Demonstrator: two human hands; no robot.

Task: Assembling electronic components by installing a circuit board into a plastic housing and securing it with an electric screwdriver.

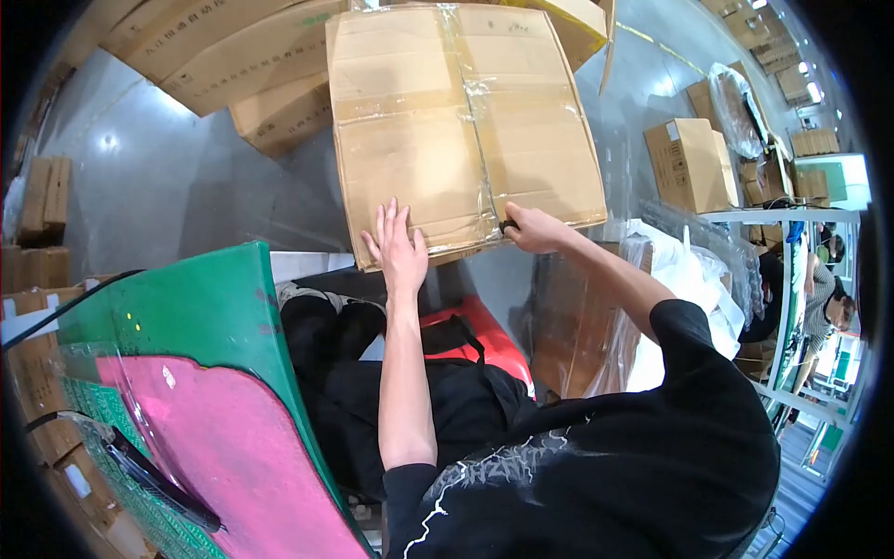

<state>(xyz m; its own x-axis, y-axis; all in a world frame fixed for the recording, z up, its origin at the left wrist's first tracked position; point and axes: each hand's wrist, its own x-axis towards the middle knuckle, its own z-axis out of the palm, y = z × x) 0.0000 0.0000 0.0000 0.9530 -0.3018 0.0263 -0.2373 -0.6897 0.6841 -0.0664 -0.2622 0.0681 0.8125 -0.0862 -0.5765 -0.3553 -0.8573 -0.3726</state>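
Note:
A large flat cardboard box (410,168) lies in front of me, its top crossed by clear packing tape (453,47) along a middle seam. My left hand (400,250) rests palm down on the near left part of the box, fingers spread, holding nothing. Closed around a small black tool (507,224), my right hand (540,230) is at the near end of the taped seam, by the box's front edge. Only a bit of the tool shows; its blade or tip, if any, is hidden.
To my left stands a green table (205,298) with a pink mat (219,438). Printed cartons (279,112) lie beyond at the far left. A red stool (494,335) is below me. White plastic wrapping (680,261) and another carton (684,168) are at right; a person (819,298) sits farther off.

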